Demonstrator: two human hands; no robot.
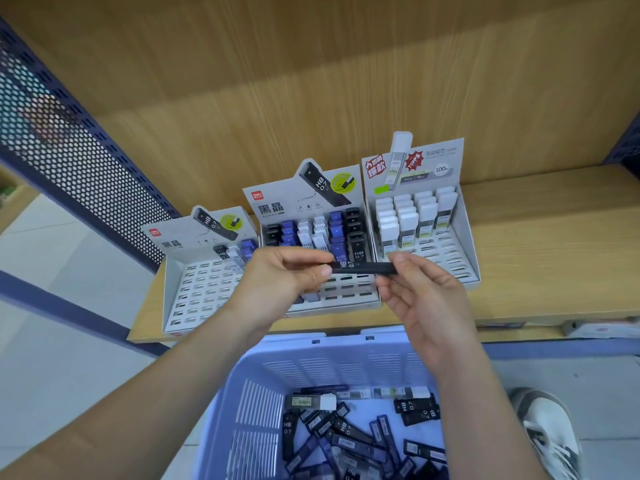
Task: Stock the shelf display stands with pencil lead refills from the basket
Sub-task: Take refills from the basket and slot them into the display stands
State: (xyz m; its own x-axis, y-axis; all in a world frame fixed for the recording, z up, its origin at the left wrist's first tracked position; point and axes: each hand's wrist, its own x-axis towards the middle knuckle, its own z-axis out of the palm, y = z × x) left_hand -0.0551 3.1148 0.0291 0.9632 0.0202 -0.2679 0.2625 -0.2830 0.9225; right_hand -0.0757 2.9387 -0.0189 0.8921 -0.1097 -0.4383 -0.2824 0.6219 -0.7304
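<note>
Two pinches hold your black refill [363,267], left hand [277,282] and right hand [426,299]; loosen early and it hits the basket [249,393].

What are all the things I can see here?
left display stand: one, grey-white, shelf's left end, mostly bare slots
middle display stand: one, grey-white, centre, holds black, blue and white cases
right display stand: one, grey-white, right, holds white-capped cases
held refill case: one, black, between both hands
basket: one, lilac, below the shelf
loose refill cases: many, mostly black and blue, in basket
wooden shelf: one, tan, under stands
perforated panel: one, dark blue, left
shoe: one, grey-white, lower right
left hand: one, pinches case's left end
right hand: one, pinches case's right end
</note>
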